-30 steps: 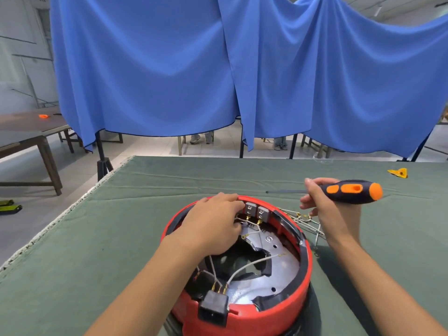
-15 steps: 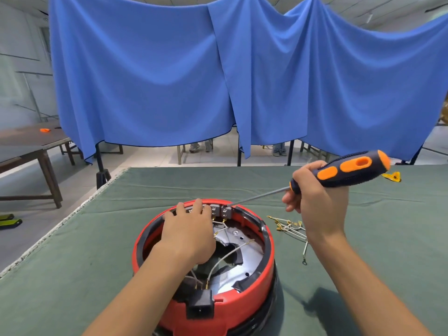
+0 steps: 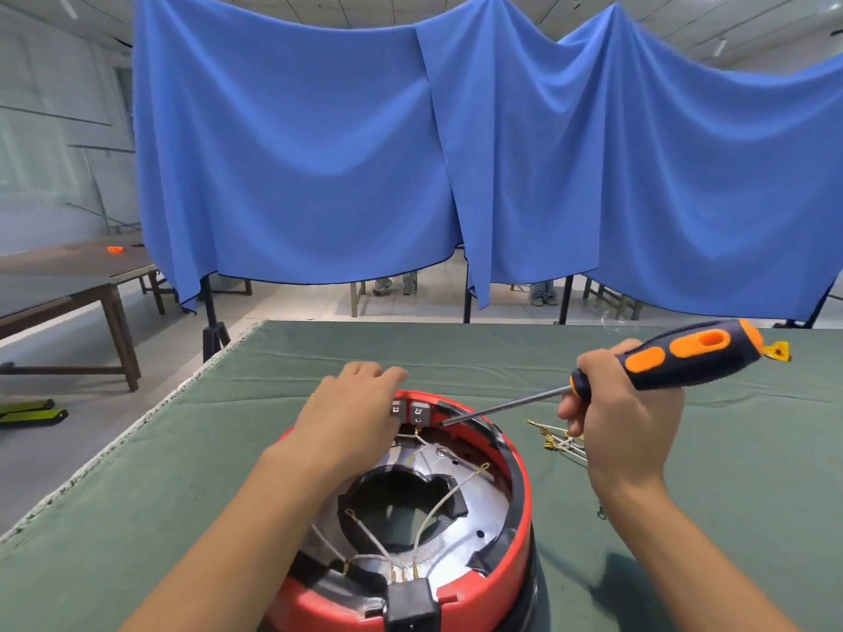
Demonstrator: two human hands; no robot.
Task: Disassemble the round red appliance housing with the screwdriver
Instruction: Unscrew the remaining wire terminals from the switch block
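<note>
Head view: the red housing (image 3: 515, 531) sits on the green bench (image 3: 684, 517) at its near edge, about midway along, open side up. The left hand (image 3: 351, 417) rests over the housing's far rim, fingers curled loosely over the edge, steadying it. The right hand (image 3: 620, 421) grips the screwdriver (image 3: 675, 358) by its handle, and the tip is at the far rim beside two grey terminal blocks (image 3: 413, 412).

The shell looks like stiff, light plastic, likely to slide on cloth unless held by the rim. The thin white wires (image 3: 438, 504) inside seem fragile, so are best left unpulled. A loose wire bundle (image 3: 559, 442) lies just right of the housing. No brand, label or writing is readable.
</note>
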